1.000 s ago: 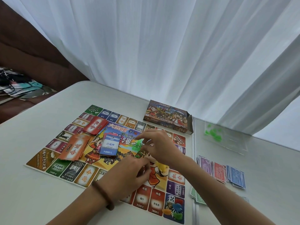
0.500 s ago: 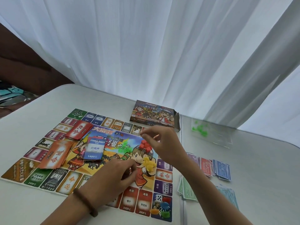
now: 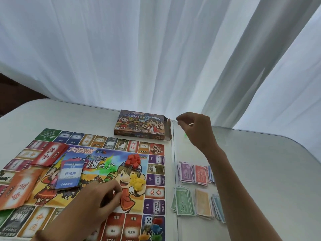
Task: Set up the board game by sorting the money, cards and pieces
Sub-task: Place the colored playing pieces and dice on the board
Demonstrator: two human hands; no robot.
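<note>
Right hand (image 3: 195, 129) raised past the game box (image 3: 141, 125), fingertips pinched, contents not visible; left hand (image 3: 102, 197) curled fingers-down on the board (image 3: 97, 171), grip unclear. On board: one red piece cluster (image 3: 133, 160), one yellow (image 3: 137, 181), three card stacks, one die (image 3: 148, 220). Six money piles (image 3: 196, 186) on the table (image 3: 260, 171) beside it.

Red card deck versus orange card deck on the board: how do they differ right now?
The red card deck lies farther up the board; the orange card deck sits nearer, overlapping its left edge. The red card deck looks tidier, the orange card deck more fanned. Both lie flat, tilted, showing white characters.
</note>
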